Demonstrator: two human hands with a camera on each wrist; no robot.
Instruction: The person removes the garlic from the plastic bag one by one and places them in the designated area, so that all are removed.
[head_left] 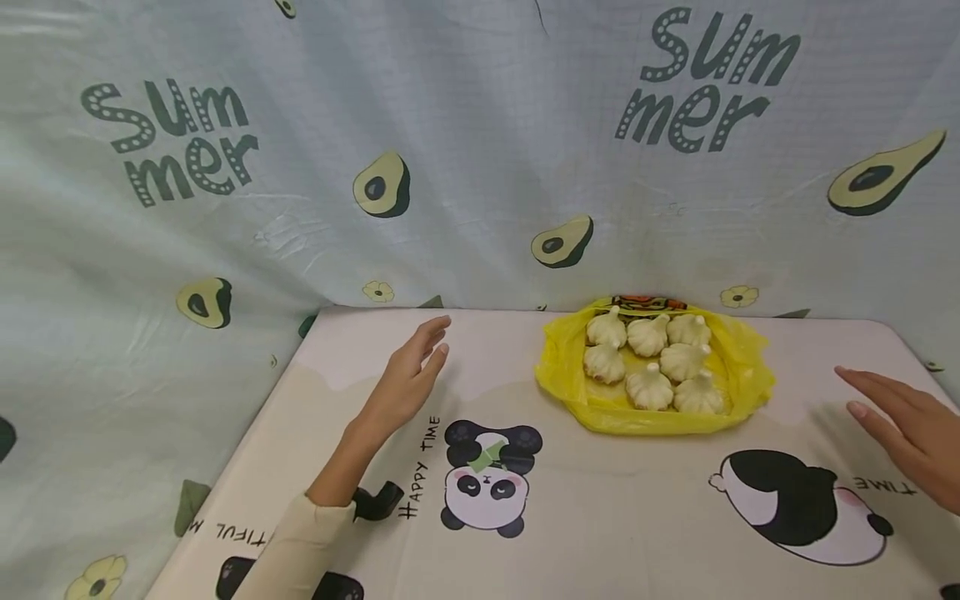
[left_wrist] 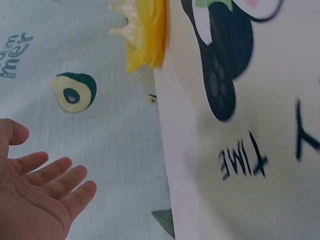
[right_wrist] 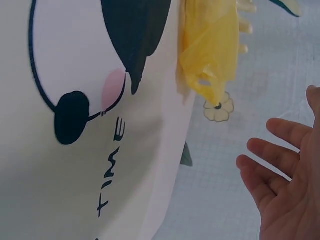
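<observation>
A yellow plastic bag (head_left: 576, 398) lies on the table near its back edge, its mouth spread wide. Several white garlic bulbs (head_left: 649, 388) sit inside it in loose rows, stems up. My left hand (head_left: 405, 379) is held above the table to the left of the bag, apart from it, fingers extended and holding nothing. To the bag's right, my right hand (head_left: 911, 433) hovers with its fingers extended, also free of any object. Both wrist views show the bag's side, with the left palm (left_wrist: 40, 195) and the right palm (right_wrist: 290, 185) bare.
The table (head_left: 600, 508) has a pale cover printed with pandas and lettering. Behind it and on the left hangs a light cloth (head_left: 465, 100) with avocado and "summer" prints, close to the table's back edge.
</observation>
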